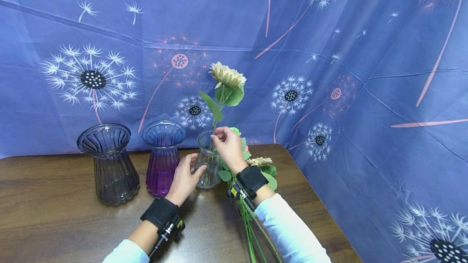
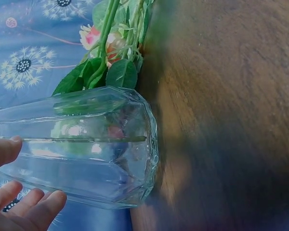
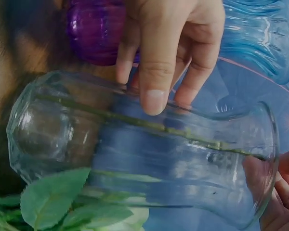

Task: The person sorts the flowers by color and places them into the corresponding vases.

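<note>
A cream flower [image 1: 227, 77] with green leaves stands upright above a clear glass vase [image 1: 208, 169]. My right hand [image 1: 229, 145] pinches its stem at the vase's rim. Inside the glass, the stem [image 3: 135, 122] runs down, its cut end close to the base in the left wrist view. My left hand [image 1: 184, 177] holds the vase from the left side, its thumb [image 3: 154, 98] on the glass and its fingers spread round the wall. In the right wrist view, my right fingers [image 3: 284, 192] are at the rim, partly seen through the glass.
Left of the clear vase stand a purple-and-blue glass vase [image 1: 162, 165] and a larger dark grey one [image 1: 115, 169]. More flowers [image 1: 260, 161] lie right of it, long green stems [image 1: 252, 230] reaching the near side under my right forearm. A blue dandelion-print cloth [image 1: 234, 19] hangs behind the wooden table [image 1: 47, 214].
</note>
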A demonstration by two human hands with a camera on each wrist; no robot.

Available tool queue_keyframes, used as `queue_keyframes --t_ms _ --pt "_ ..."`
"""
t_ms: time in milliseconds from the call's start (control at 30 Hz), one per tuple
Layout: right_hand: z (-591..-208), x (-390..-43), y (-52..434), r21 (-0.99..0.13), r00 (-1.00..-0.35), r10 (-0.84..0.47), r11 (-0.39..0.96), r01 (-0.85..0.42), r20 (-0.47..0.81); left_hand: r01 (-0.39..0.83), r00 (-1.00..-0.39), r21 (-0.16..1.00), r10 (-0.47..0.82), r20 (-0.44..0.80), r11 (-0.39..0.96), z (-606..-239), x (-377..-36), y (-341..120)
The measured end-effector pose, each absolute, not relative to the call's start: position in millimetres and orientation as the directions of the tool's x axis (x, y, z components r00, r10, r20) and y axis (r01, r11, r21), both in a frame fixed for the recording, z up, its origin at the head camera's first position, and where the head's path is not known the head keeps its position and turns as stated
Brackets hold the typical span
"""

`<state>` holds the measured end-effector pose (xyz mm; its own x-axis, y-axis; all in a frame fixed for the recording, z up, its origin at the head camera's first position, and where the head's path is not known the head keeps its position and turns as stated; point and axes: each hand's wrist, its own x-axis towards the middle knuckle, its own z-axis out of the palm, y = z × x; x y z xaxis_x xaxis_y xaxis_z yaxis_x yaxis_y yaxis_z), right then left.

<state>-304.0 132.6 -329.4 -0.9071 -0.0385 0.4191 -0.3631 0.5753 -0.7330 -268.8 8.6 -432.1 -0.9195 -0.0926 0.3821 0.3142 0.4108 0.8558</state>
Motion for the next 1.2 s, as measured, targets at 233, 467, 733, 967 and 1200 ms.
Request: queue_keyframes --t_ms 233,467,733,967,1200 --pt "-328 -308 130 -0.716 -0.929 -0.082 0.615 -0.332 0.36 0.315 -0.917 0.856 -0.101 0.386 0.41 -434 -269 9" --pt "-329 -310 129 -0.726 -0.939 -0.085 0.612 -0.313 0.333 0.308 -0.916 0.849 -0.105 0.386 0.43 -436 -267 9" --pt "-329 -311 131 -0.731 -0.922 -0.039 0.596 -0.331 0.386 0.314 -0.918 0.845 -0.087 0.386 0.432 -435 -268 8" --pt "-328 -308 138 -0.692 -0.904 -0.04 0.629 -0.354 0.426 0.291 -0.932 0.855 -0.074 0.355 0.429 -433 -269 8" --pt "-322 -303 146 -0.672 -0.873 -0.03 0.626 -0.396 0.486 0.3 -0.927 0.858 -0.084 0.365 0.417 -432 -268 7"
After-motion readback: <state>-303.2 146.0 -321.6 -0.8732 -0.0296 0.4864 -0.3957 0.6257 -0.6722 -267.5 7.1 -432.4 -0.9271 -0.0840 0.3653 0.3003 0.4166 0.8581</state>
